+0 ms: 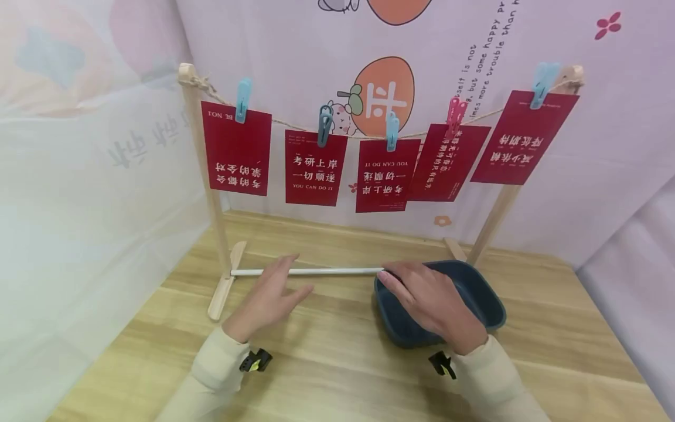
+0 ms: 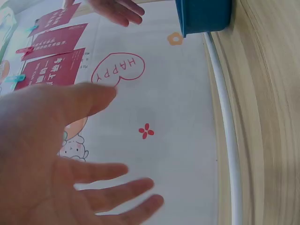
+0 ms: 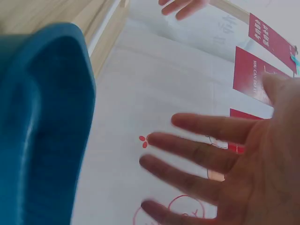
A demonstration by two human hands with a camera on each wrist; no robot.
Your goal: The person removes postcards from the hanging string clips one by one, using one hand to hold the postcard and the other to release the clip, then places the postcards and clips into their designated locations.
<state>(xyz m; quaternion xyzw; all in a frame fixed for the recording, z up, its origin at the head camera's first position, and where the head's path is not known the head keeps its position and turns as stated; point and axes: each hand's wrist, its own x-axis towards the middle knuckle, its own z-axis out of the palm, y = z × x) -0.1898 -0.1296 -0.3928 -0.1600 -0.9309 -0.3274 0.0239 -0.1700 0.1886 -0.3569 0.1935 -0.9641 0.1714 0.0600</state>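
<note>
My left hand [image 1: 269, 298] hovers around the left part of a white rod [image 1: 337, 271], thumb and fingers spread, holding nothing. In the right wrist view, the fingers of my right hand [image 3: 234, 154] are extended and apart, with nothing in them. The head view puts that hand above a dark blue plastic basin [image 1: 498, 308], hiding part of it. Several red cards with printed Chinese text hang from a twine line [image 1: 287, 125], including a leftmost card [image 1: 237, 155] under a light blue clothespin [image 1: 244, 101] and another card [image 1: 448, 170] under a pink clothespin [image 1: 456, 117].
Wooden posts stand at the left [image 1: 208, 176] and right [image 1: 495, 225], holding the twine between them. The rod joins the left post's foot [image 1: 221, 296]; its right end is hidden. A printed cloth [image 1: 295, 53] hangs behind the wooden tabletop [image 1: 327, 357].
</note>
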